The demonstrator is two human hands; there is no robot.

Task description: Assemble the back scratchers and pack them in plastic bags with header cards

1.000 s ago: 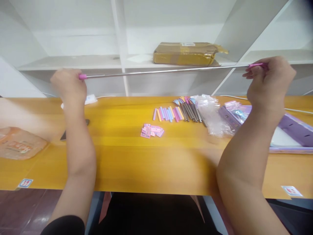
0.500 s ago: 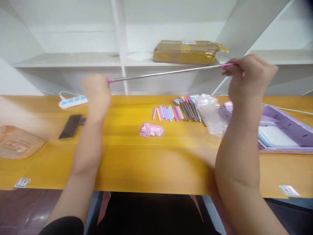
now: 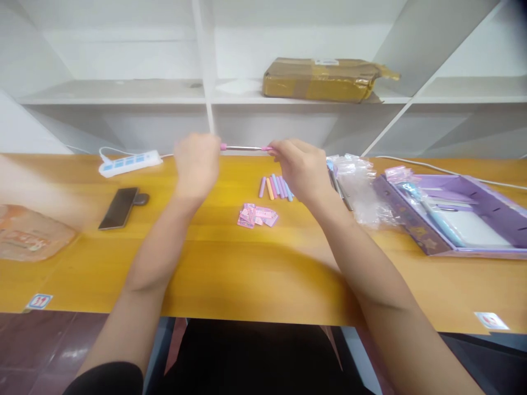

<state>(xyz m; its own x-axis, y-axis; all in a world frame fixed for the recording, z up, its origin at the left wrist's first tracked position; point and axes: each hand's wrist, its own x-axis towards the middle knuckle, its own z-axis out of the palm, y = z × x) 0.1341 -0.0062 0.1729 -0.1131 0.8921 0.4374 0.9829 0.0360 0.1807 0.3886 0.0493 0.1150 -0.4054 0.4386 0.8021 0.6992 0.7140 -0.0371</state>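
Observation:
Both hands are raised above the far part of the table, a telescopic metal rod [image 3: 244,148] with pink ends level between them. My left hand [image 3: 197,167] is a fist around one pink end. My right hand [image 3: 302,167] pinches the other pink end with thumb and fingers. On the table below the right hand lies a row of pastel sticks [image 3: 275,187], partly hidden by that hand. Several dark-handled rods [image 3: 341,189] with coloured heads are mostly hidden behind it too. Nearer me is a small pile of pink printed cards [image 3: 257,215].
To the right lie clear plastic bags [image 3: 360,192] and a purple box [image 3: 428,244] holding a light-blue item. On the left are a power strip [image 3: 132,163], a phone [image 3: 118,208] and an orange-printed package [image 3: 35,233]. A taped carton [image 3: 321,79] sits on the shelf behind.
My hands have come together and slightly down, the right one moving far left. The rod between them has shortened from long to short. The right hand now covers part of the sticks.

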